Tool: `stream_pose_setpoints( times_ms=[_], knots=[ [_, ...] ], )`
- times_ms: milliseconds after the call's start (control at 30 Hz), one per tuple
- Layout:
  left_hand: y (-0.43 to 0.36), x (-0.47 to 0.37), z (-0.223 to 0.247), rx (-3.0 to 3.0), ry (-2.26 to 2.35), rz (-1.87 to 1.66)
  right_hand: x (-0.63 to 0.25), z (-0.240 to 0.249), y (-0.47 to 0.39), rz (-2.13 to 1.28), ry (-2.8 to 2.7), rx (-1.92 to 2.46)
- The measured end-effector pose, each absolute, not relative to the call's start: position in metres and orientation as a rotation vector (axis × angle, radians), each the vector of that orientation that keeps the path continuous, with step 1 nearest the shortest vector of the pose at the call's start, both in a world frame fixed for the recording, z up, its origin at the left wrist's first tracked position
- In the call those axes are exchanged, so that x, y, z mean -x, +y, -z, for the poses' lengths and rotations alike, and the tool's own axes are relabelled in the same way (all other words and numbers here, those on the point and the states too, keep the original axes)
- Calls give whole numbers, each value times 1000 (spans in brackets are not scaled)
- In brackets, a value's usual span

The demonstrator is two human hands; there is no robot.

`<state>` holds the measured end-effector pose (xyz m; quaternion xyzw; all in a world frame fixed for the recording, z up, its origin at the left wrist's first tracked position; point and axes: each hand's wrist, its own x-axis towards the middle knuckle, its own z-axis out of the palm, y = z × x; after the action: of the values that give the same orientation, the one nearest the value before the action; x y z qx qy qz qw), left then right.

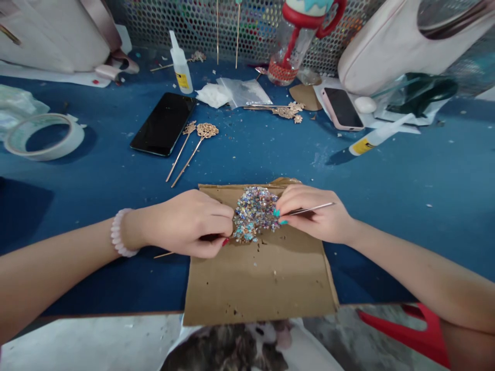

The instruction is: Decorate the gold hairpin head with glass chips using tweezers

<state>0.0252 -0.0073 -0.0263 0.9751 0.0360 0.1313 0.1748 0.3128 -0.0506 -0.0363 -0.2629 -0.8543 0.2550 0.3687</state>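
Note:
My left hand (199,222) is closed in a pinch at the left side of a pile of small glittering rhinestones (255,203). The thin gold stick of a hairpin (163,255) sticks out below that wrist; its head seems to be the part with light-blue stones at the pile's lower left. Metal tweezers (315,208) lie between the fingers of my right hand (315,212), whose fingertips touch the pile's right edge. The tweezer tips are hidden. Under both hands lies a sheet of brown cardboard (259,283).
Gold hairpins (208,131) lie beside a black phone (164,123). Around them are a tape roll (73,139), a glue bottle (181,67), another glue bottle (371,141), a pink phone (342,109), a plastic bag (249,93) and a red-lidded cup (286,62). Bags stand along the back.

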Motion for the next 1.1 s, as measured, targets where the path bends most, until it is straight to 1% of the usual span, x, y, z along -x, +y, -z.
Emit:
stream_pose_setpoints(
  times_ms=[400, 700, 1100],
  knots=[
    [-8, -25, 25, -2748, 114, -373, -315, 37, -49, -542, -2157, 772],
    [-7, -24, 26, -2748, 96, -365, -313, 36, -52, -535, -2230, 635],
    [-7, -25, 26, -2764, 96, -376, -317, 33, -51, -436, -2273, 647]
  ],
)
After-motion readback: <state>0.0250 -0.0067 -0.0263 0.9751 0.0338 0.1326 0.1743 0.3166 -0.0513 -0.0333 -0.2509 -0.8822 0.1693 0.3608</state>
